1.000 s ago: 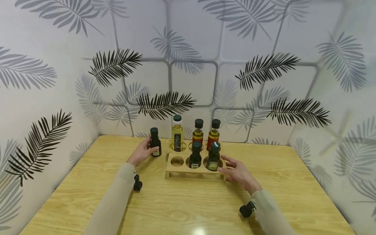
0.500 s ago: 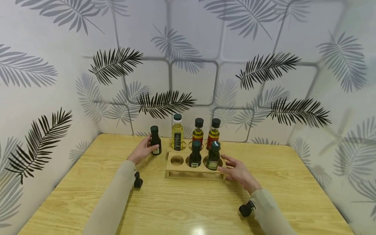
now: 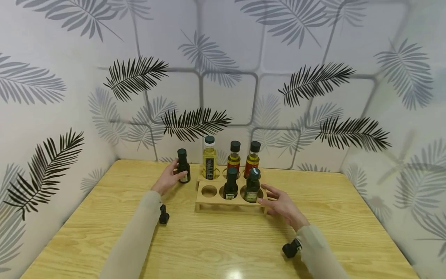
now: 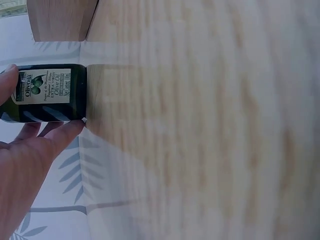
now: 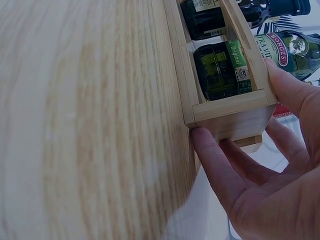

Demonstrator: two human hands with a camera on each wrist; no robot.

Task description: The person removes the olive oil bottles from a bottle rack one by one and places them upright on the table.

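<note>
My left hand [image 3: 168, 179] holds a dark green olive oil bottle [image 3: 183, 170] upright, left of a two-tier wooden bottle rack [image 3: 209, 200]. In the left wrist view, the olive oil label [image 4: 45, 86] faces the camera, the thumb lies on one side, and the bottle's base meets the table. My right hand [image 3: 283, 207] grips the rack's right end, the thumb on its upper edge and the fingers against its side. A green Borges bottle [image 3: 252, 190] sits in the front right hole, beside a dark slim bottle [image 3: 230, 188]. The front left hole holds no bottle.
In the rack's back row stand a yellow oil bottle [image 3: 209, 161] and two red-labelled bottles, one in the middle [image 3: 234, 161] and one at right [image 3: 252, 161]. The wooden table [image 3: 209, 244] meets a leaf-patterned wall [image 3: 230, 97] behind the rack.
The olive oil bottle in my left hand has shifted very slightly back, towards the wall. My right hand and the rack have stayed in place.
</note>
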